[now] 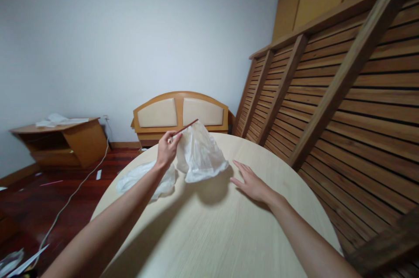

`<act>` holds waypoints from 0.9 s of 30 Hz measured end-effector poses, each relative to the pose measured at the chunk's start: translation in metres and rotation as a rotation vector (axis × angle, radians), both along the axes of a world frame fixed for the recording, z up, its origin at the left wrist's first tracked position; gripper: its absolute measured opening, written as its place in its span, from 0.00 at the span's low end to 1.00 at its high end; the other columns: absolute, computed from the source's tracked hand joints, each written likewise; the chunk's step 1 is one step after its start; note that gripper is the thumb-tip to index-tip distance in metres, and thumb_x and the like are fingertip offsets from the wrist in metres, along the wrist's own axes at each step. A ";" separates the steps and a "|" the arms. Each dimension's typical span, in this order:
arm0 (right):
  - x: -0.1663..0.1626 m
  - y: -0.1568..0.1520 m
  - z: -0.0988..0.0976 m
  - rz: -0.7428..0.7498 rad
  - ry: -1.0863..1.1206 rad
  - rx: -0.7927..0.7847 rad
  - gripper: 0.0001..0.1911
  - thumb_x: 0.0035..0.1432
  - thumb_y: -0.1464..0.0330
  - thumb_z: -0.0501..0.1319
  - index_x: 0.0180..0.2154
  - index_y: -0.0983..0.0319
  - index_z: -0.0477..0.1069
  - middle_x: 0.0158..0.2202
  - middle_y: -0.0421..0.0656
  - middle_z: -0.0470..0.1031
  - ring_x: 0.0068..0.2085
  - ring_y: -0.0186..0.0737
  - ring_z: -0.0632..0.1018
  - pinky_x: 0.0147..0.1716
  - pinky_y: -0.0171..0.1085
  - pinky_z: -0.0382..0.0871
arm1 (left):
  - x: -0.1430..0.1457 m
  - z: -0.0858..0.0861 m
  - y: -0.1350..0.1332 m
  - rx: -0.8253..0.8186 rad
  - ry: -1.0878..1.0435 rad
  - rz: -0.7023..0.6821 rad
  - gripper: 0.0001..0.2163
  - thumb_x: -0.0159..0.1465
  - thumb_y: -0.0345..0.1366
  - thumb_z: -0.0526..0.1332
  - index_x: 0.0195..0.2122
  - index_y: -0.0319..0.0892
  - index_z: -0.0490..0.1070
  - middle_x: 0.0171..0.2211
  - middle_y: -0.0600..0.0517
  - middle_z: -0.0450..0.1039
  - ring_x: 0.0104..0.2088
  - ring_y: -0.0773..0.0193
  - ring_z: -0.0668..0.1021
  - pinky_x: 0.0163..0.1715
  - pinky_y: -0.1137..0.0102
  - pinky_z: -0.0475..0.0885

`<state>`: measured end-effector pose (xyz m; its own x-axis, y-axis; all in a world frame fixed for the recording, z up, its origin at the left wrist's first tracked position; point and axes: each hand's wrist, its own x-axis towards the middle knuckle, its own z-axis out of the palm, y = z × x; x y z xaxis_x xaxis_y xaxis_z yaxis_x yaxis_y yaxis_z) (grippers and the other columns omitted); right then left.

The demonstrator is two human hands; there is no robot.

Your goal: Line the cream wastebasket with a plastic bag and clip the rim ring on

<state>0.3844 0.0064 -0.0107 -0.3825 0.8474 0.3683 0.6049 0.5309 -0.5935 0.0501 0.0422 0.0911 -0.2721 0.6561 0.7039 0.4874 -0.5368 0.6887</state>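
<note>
My left hand [167, 148] is raised above the round pale table [216, 230] and pinches a clear plastic bag [200, 153] by its top edge, where a thin red strip runs along the opening. The bag hangs down and its bottom rests on the table. A second crumpled clear plastic bag [144, 180] lies flat on the table under my left wrist. My right hand [250, 182] lies flat on the tabletop to the right of the hanging bag, fingers stretched out and holding nothing.
A wooden headboard with beige pads [180, 114] leans against the white wall behind the table. Slatted wooden bed frames [343, 94] stand at the right. A low wooden cabinet [62, 140] with papers sits at the left; a white cable [72, 195] runs across the dark floor.
</note>
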 end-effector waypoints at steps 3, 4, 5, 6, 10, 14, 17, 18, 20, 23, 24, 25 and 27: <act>0.006 0.005 -0.008 -0.056 -0.078 -0.023 0.41 0.63 0.51 0.57 0.70 0.58 0.46 0.69 0.53 0.55 0.69 0.52 0.57 0.68 0.57 0.50 | -0.020 0.021 0.033 0.013 0.017 0.108 0.18 0.62 0.49 0.61 0.40 0.37 0.75 0.37 0.47 0.78 0.39 0.58 0.78 0.43 0.67 0.71; 0.006 0.005 -0.010 -0.045 -0.095 -0.038 0.42 0.63 0.50 0.57 0.70 0.58 0.46 0.70 0.54 0.54 0.69 0.52 0.57 0.68 0.56 0.50 | -0.027 0.025 0.041 0.015 0.035 0.142 0.17 0.61 0.48 0.62 0.39 0.37 0.76 0.37 0.47 0.79 0.40 0.58 0.78 0.44 0.66 0.71; 0.007 0.005 -0.012 -0.035 -0.107 -0.051 0.43 0.63 0.50 0.57 0.70 0.59 0.46 0.70 0.54 0.54 0.70 0.52 0.57 0.68 0.56 0.50 | -0.035 0.027 0.048 0.013 0.060 0.174 0.16 0.60 0.47 0.63 0.38 0.37 0.76 0.37 0.46 0.79 0.40 0.57 0.78 0.45 0.65 0.71; 0.007 0.005 -0.013 -0.029 -0.118 -0.061 0.43 0.62 0.49 0.57 0.70 0.60 0.46 0.70 0.55 0.53 0.70 0.52 0.56 0.68 0.55 0.49 | -0.042 0.027 0.053 0.007 0.089 0.206 0.15 0.59 0.46 0.64 0.37 0.38 0.76 0.37 0.46 0.79 0.41 0.56 0.78 0.47 0.64 0.70; 0.006 0.004 -0.015 -0.031 -0.157 -0.088 0.43 0.63 0.49 0.57 0.70 0.60 0.46 0.69 0.56 0.54 0.70 0.52 0.57 0.68 0.56 0.50 | -0.069 0.009 0.058 -0.052 0.221 0.329 0.10 0.57 0.42 0.66 0.33 0.40 0.77 0.38 0.45 0.80 0.45 0.51 0.77 0.54 0.57 0.65; 0.007 0.006 -0.016 0.003 -0.175 -0.096 0.42 0.62 0.49 0.57 0.70 0.60 0.49 0.68 0.55 0.58 0.68 0.53 0.60 0.67 0.55 0.52 | -0.089 -0.018 0.054 -0.143 0.354 0.403 0.09 0.57 0.41 0.66 0.31 0.41 0.76 0.36 0.44 0.80 0.46 0.49 0.76 0.55 0.55 0.64; 0.007 0.007 -0.018 0.000 -0.197 -0.107 0.42 0.61 0.49 0.58 0.69 0.61 0.52 0.68 0.55 0.59 0.68 0.54 0.60 0.67 0.56 0.52 | -0.098 -0.027 0.053 -0.194 0.455 0.430 0.09 0.58 0.42 0.65 0.32 0.42 0.76 0.36 0.44 0.79 0.47 0.48 0.74 0.56 0.55 0.63; 0.006 0.007 -0.018 -0.005 -0.204 -0.121 0.41 0.61 0.49 0.58 0.69 0.61 0.53 0.68 0.55 0.59 0.68 0.55 0.60 0.67 0.56 0.52 | -0.099 -0.028 0.053 -0.208 0.485 0.435 0.09 0.58 0.42 0.64 0.32 0.42 0.76 0.36 0.44 0.79 0.47 0.48 0.74 0.56 0.54 0.63; 0.005 0.006 -0.019 -0.012 -0.210 -0.149 0.41 0.60 0.48 0.58 0.68 0.61 0.55 0.68 0.55 0.58 0.69 0.56 0.59 0.67 0.57 0.51 | -0.100 -0.025 0.051 -0.226 0.534 0.444 0.11 0.59 0.43 0.64 0.36 0.41 0.76 0.39 0.43 0.79 0.48 0.47 0.74 0.57 0.54 0.63; 0.002 0.004 -0.017 -0.016 -0.230 -0.160 0.40 0.60 0.48 0.57 0.66 0.62 0.58 0.68 0.55 0.59 0.69 0.58 0.59 0.67 0.58 0.51 | -0.088 -0.021 0.039 -0.217 0.583 0.467 0.19 0.59 0.45 0.64 0.48 0.39 0.73 0.51 0.39 0.74 0.55 0.44 0.70 0.58 0.53 0.61; 0.001 0.003 -0.016 -0.016 -0.242 -0.157 0.40 0.60 0.48 0.57 0.66 0.63 0.59 0.68 0.55 0.59 0.69 0.58 0.59 0.67 0.58 0.51 | -0.080 -0.022 0.031 -0.207 0.600 0.479 0.23 0.60 0.46 0.64 0.52 0.38 0.71 0.56 0.37 0.69 0.58 0.43 0.67 0.59 0.52 0.60; 0.000 0.002 -0.016 -0.017 -0.257 -0.153 0.40 0.61 0.48 0.57 0.66 0.63 0.59 0.68 0.55 0.59 0.69 0.58 0.59 0.67 0.57 0.51 | -0.072 -0.026 0.022 -0.193 0.623 0.491 0.25 0.61 0.46 0.63 0.56 0.37 0.68 0.59 0.35 0.65 0.60 0.41 0.65 0.60 0.52 0.60; 0.000 0.002 -0.016 -0.018 -0.281 -0.145 0.39 0.61 0.47 0.56 0.66 0.63 0.60 0.68 0.54 0.58 0.69 0.57 0.59 0.67 0.57 0.51 | -0.052 -0.039 -0.001 -0.185 0.740 0.523 0.28 0.64 0.46 0.59 0.62 0.37 0.63 0.64 0.34 0.58 0.62 0.40 0.64 0.59 0.51 0.61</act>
<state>0.3847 0.0087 -0.0268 -0.4366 0.8908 0.1257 0.7643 0.4410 -0.4706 -0.0020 0.0413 0.0520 -0.0879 0.6955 0.7131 0.9868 -0.0370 0.1578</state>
